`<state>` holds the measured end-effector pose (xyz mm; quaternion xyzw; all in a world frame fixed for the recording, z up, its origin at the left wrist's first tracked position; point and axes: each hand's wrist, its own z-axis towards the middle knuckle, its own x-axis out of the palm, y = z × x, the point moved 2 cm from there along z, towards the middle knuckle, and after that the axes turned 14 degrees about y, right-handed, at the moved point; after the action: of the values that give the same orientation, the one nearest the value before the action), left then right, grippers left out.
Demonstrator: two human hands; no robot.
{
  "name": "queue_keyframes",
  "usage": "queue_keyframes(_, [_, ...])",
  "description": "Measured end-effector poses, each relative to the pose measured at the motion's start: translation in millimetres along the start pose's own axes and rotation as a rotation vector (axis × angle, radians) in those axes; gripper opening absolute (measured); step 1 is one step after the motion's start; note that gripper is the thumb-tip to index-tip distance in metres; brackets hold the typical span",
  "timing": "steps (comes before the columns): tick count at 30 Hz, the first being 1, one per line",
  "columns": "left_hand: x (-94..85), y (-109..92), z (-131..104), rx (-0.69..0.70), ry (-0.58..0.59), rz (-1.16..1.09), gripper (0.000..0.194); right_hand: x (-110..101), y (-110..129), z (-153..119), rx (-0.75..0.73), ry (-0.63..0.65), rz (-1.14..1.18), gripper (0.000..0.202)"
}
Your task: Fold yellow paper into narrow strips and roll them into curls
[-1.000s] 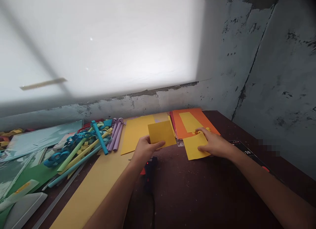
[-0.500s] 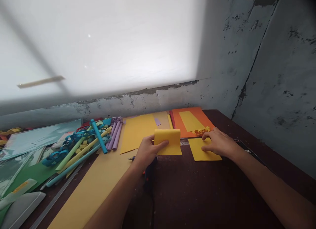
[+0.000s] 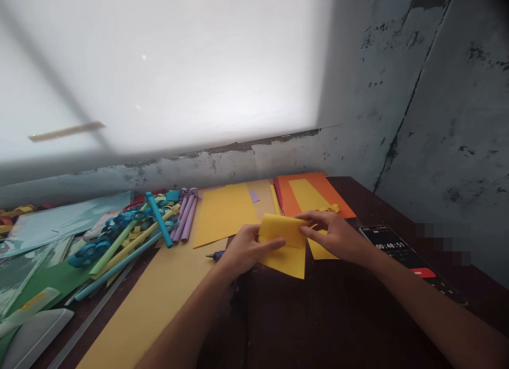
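A folded piece of yellow paper [image 3: 284, 260] is held above the dark table between both hands. My left hand [image 3: 248, 249] grips its left side, with the thumb lying across the front. On the upper right edge of the same paper, my right hand [image 3: 334, 234] pinches with thumb and fingers. Partly hidden behind the right hand, a second yellow sheet [image 3: 324, 251] lies on the table. Beneath the left hand and wrist a glue gun [image 3: 217, 256] shows only its nozzle and part of its dark body.
To the right lies a phone [image 3: 397, 252] with a running timer. Orange paper [image 3: 340, 194] and a large yellow sheet [image 3: 225, 212] are at the back. Purple paper rolls [image 3: 186, 218], blue paper curls [image 3: 95, 247] and a green sheet [image 3: 59, 281] crowd the left.
My right hand has left the yellow sheet on the table and moved left to the folded paper, now pinching its edge. The paper has tilted, and the phone shows more fully.
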<state>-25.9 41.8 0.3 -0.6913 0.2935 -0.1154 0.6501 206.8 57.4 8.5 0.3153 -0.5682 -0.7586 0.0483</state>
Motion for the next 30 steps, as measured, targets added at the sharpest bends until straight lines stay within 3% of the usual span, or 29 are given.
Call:
queue_keyframes(4, [0.3,-4,-3,0.011,0.052,0.006,0.040,-2,-8,5,0.069,-0.037,0.188,0.033])
queue_keyframes(8, [-0.8,-4,-2,0.059,0.019,0.042,0.036,0,-12,7,0.171,-0.069,0.551,0.030])
queue_keyframes(14, [-0.6,-2,4,0.198,0.046,-0.184,0.040,9,-9,5,0.285,0.012,0.779,0.023])
queue_keyframes(16, [-1.2,-2,4,0.183,0.030,-0.203,0.036,10,-11,5,0.386,0.048,0.709,0.026])
queue_keyframes(18, [-1.8,-4,3,0.154,0.025,-0.198,0.033,5,-14,5,0.431,-0.034,0.514,0.029])
queue_keyframes(21, [-1.9,-6,0,0.097,0.047,-0.172,0.031,-7,-11,2,0.246,-0.331,0.076,0.039])
queue_keyframes(23, [-0.5,-7,-1,0.057,0.084,-0.147,0.028,-10,-4,-2,0.057,-0.407,-0.156,0.041])
queue_keyframes(25, [2.7,-10,-3,0.023,0.146,-0.119,0.024,-6,4,-6,-0.067,-0.294,-0.255,0.041])
queue_keyframes(27, [7.0,-13,-5,-0.004,0.209,-0.091,0.020,3,11,-8,-0.146,-0.095,-0.244,0.041])
queue_keyframes(30, [12.4,-17,-8,0.000,0.271,-0.126,0.021,16,17,-9,-0.107,0.131,-0.134,0.029])
